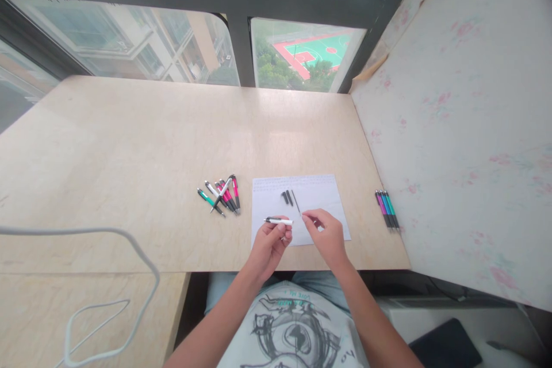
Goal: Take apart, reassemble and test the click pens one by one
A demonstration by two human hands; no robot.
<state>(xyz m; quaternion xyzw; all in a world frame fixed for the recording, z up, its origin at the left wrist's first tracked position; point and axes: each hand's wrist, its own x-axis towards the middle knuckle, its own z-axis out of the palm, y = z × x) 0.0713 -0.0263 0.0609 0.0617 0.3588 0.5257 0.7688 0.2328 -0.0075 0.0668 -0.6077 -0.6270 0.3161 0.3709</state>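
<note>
My left hand (271,240) is closed around a white pen barrel (280,221), which has a dark clip and lies nearly level, pointing right. Close beside it, my right hand (325,234) pinches the lower end of a thin dark pen refill (295,202), which slants up and to the left over the paper. Two short black pen parts (287,198) rest on the white sheet of paper (267,207), just left of the refill. Rows of small handwriting run along the sheet's top.
A loose pile of pens (223,195) in green, white and pink lies left of the paper. Several purple, blue and green pens (387,210) form a neat row by the right wall (466,126). A white cable (142,253) loops over the wooden table (129,155) at left.
</note>
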